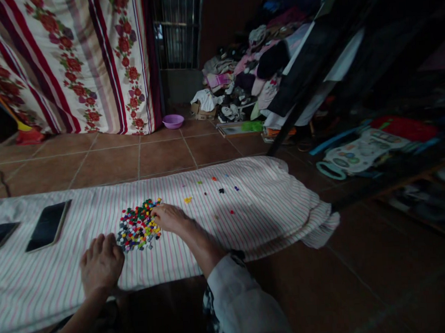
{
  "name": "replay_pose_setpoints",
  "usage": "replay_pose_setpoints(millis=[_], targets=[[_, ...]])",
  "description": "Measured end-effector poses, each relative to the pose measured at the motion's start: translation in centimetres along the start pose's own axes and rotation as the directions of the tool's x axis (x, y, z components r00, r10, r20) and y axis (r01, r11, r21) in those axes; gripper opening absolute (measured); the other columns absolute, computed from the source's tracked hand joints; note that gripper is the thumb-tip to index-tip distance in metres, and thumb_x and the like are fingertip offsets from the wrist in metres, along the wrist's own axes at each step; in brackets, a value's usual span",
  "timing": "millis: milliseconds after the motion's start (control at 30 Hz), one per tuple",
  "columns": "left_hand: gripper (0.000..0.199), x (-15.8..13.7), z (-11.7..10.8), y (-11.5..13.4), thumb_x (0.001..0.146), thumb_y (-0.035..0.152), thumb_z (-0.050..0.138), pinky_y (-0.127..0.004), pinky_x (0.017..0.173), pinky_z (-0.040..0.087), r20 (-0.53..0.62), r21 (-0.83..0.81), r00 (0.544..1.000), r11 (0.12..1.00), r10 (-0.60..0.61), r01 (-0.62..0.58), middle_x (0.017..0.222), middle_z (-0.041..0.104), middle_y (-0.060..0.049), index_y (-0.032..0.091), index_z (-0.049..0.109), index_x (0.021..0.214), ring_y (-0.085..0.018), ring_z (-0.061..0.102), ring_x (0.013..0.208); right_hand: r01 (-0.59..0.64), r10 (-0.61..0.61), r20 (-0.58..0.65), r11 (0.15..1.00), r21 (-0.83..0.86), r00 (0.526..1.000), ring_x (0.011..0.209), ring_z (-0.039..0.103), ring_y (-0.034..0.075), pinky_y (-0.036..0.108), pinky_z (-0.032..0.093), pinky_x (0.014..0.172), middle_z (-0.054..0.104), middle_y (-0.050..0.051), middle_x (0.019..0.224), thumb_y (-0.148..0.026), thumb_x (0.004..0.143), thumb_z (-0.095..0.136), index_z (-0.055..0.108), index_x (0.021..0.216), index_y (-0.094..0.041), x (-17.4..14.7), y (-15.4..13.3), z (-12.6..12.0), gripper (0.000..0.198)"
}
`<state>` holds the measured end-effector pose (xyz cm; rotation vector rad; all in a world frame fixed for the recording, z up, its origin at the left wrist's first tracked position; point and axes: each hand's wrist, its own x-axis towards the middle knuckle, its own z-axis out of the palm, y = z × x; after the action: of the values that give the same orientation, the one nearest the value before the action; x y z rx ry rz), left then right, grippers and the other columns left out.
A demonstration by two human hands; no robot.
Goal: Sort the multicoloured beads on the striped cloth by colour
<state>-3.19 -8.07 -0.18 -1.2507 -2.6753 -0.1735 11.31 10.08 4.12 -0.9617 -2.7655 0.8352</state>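
Observation:
A pile of small multicoloured plastic pieces (138, 228) lies on the striped cloth (168, 264), with red, yellow, green, white, black and grey among them. At the pile's right edge is my right hand (169, 217), its fingertips pinched together and pointing down into the pieces. What sits between those fingertips is hidden. My left hand (101, 262) rests palm down on the cloth beside the pile's left edge, fingers slightly bent and apart, with nothing visible in it. To the right lie small sorted-looking groups: yellow pieces (187, 200), black pieces (221, 191), dark blue pieces (236, 188) and a red piece (232, 212).
Two dark-screened phones, one a larger phone (48, 226), lie on the cloth's left side. Beyond the cloth are a tiled floor (162, 152), a purple basin (173, 121), a floral curtain (90, 64) and a heap of clothes (254, 65). A dark slanted post (297, 110) stands at the right.

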Motion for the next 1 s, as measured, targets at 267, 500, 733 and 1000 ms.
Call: replay_pose_setpoints(millis=[267, 500, 733, 1000], targets=[[0.049, 0.2, 0.1, -0.2, 0.097, 0.031, 0.027, -0.048, 0.108, 0.042, 0.042, 0.02, 0.999, 1.0, 0.0, -0.001, 0.142, 0.055, -0.017, 0.013, 0.055, 0.133, -0.031, 0.052, 0.131, 0.014, 0.02, -0.215, 0.988, 0.153, 0.976, 0.105, 0.066, 0.017, 0.026, 0.047, 0.095, 0.074, 0.007, 0.111, -0.01, 0.091, 0.055, 0.073, 0.108, -0.018, 0.0, 2.7, -2.6, 0.026], [0.051, 0.1, -0.5, 0.1, 0.097, 0.031, 0.026, -0.049, 0.109, 0.041, 0.069, 0.004, 0.997, 1.0, -0.019, 0.019, 0.144, 0.053, -0.018, 0.012, 0.055, 0.135, -0.033, 0.051, 0.133, -0.077, 0.247, -0.5, 0.939, 0.336, 0.83, 0.098, 0.068, 0.016, 0.026, 0.05, 0.094, 0.076, 0.004, 0.104, -0.004, 0.082, 0.053, 0.076, 0.098, -0.02, -1.5, 9.4, -5.3, 0.032], [0.051, 0.2, -0.6, 0.2, 0.098, 0.03, 0.024, -0.048, 0.112, 0.039, 0.101, 0.015, 0.995, 1.0, -0.025, 0.023, 0.144, 0.053, -0.018, 0.012, 0.054, 0.135, -0.032, 0.049, 0.136, -0.231, 0.523, -0.563, 0.829, 0.509, 0.64, 0.099, 0.071, 0.018, 0.027, 0.053, 0.092, 0.077, 0.007, 0.106, -0.013, 0.084, 0.053, 0.076, 0.107, -0.019, -4.0, 16.7, -7.6, 0.033], [0.051, 0.2, -0.9, 0.3, 0.098, 0.03, 0.024, -0.048, 0.112, 0.04, 0.105, 0.015, 0.994, 1.0, -0.027, 0.026, 0.144, 0.054, -0.018, 0.011, 0.055, 0.134, -0.033, 0.05, 0.134, -0.503, 0.599, -0.552, 0.796, 0.335, 0.58, 0.109, 0.069, 0.02, 0.026, 0.05, 0.094, 0.077, 0.01, 0.107, -0.004, 0.082, 0.049, 0.077, 0.105, -0.019, -6.5, 21.1, -7.3, 0.039]])
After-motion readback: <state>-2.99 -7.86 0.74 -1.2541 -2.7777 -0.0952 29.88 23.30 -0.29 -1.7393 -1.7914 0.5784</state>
